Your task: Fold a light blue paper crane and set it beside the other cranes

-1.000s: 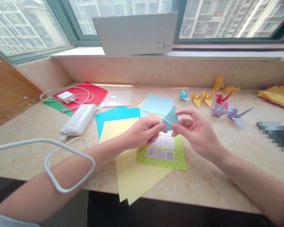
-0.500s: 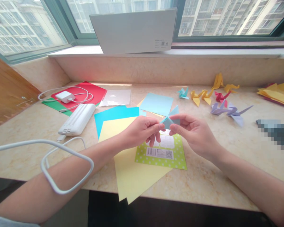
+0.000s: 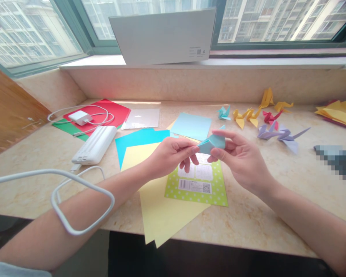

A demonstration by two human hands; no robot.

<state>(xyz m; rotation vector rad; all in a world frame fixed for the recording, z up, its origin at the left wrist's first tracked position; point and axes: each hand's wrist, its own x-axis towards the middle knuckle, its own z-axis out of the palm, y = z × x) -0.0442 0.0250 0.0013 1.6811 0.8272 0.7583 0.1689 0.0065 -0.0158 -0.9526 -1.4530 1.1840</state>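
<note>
A small folded piece of light blue paper [image 3: 209, 145] is held in the air between both hands. My left hand [image 3: 178, 152] pinches its pointed left end between thumb and forefinger, the other fingers curled below. My right hand [image 3: 236, 154] grips the wider right part, thumb in front and forefinger along the top edge. Beneath the hands lies a green dotted packet [image 3: 173, 192] with a printed label, resting on pale yellow sheets [image 3: 167, 215]. Just behind them is a square of light blue paper [image 3: 192, 126]. Fingertips hide part of the folded paper.
Several folded paper cranes [image 3: 282, 134] stand at the back right. Left are a white power bank [image 3: 94, 145], a looping white cable [image 3: 83, 232] over my left forearm, and a charger [image 3: 80, 117] on red paper [image 3: 115, 109]. Yellow papers [image 3: 338, 113] lie far right.
The folded blue paper has been turned and its upright flap has dropped lower. My right hand has shifted slightly right, and more of the paper shows between the hands.
</note>
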